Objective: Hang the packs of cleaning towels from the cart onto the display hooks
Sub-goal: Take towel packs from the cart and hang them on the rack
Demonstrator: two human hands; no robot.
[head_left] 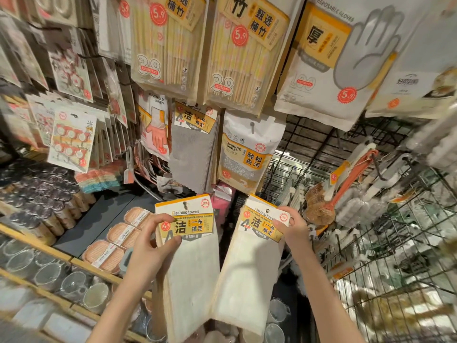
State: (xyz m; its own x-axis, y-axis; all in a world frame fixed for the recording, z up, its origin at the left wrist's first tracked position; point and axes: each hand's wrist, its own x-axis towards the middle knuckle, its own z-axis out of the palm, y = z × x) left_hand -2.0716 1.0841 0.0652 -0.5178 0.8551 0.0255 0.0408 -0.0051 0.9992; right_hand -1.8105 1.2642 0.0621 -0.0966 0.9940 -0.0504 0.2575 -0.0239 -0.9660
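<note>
Cleaning-towel packs, two: cream-white folded cloths under yellow-and-white card headers, price sticker 5.9.
Left pack [188, 253]: held low and centre in the view, below the gray hanging pack of cleaning towels [191, 154]. Left hand [150, 246] curled onto the card header's left edge, thumb across the front, fingers behind; a pinch, not a full fist.
Right pack [249, 266]: just beside the left one, lower edges near or touching, which I cannot tell. Right hand [291, 229] pinched on the header's right upper corner.
Orientation: both long axes run roughly vertical, header end up towards the display, cloth end hanging down. Left pack near upright; right pack tilted, its top leaning right. Printed faces towards the viewer. Hang-holes at the top centre of each header, both clear of the fingers.
Location: both in hand, on no hook.
Risks, as judged:
- Two packs at once leaves no free hand to steady a hook; a hole may miss its tip.
- Corner-only grip on the right pack; the hanging cloth could swing it or tear the card.
- Crowded neighbours, such as the white cleaning-sponge bag [247, 149], may be knocked loose.
</note>
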